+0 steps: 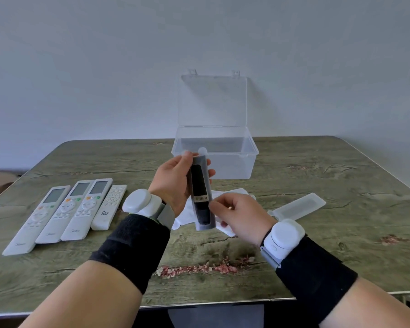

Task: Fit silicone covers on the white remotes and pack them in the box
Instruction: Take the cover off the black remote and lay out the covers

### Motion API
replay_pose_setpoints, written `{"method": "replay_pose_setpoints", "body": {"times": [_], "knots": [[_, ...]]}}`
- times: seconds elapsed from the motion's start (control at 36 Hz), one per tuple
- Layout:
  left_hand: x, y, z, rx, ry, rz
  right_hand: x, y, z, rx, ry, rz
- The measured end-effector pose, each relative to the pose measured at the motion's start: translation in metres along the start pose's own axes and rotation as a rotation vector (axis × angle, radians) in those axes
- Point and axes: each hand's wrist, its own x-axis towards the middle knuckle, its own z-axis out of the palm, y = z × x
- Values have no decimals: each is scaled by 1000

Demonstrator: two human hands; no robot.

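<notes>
My left hand (175, 181) grips a dark remote (200, 195) inside a translucent silicone cover (204, 227), held upright above the table. My right hand (237, 215) pinches the cover's right edge near its lower half. Several white remotes (64, 211) lie side by side at the left of the table. The clear plastic box (232, 165) stands open at the back centre, its lid upright against the wall. Another silicone cover (298, 207) lies flat to the right. More pale covers (230, 192) lie under my hands, partly hidden.
The wood-patterned table (341, 245) runs to a front edge just below my forearms and a rounded right corner. A grey wall stands close behind the box. Both wrists carry white devices on black bands.
</notes>
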Motion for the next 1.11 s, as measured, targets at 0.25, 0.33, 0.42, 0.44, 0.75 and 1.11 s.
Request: {"method": "replay_pose_setpoints", "body": {"times": [0.25,0.33,0.42,0.44,0.75,1.11], "knots": [[-6,-10,19,240,-4,59,16,-32,-19,293,393,-156],[-6,-12,23,325,-11,77,20,-35,-19,272,394,-191],[-6,-14,22,378,-31,97,23,-32,-19,241,405,-185],[-7,-15,22,383,-45,104,23,-32,-20,206,416,-183],[-11,-18,19,419,-89,123,27,-36,-26,9,453,-86],[1,2,24,-92,104,-75,10,-26,-18,228,-28,2]]}}
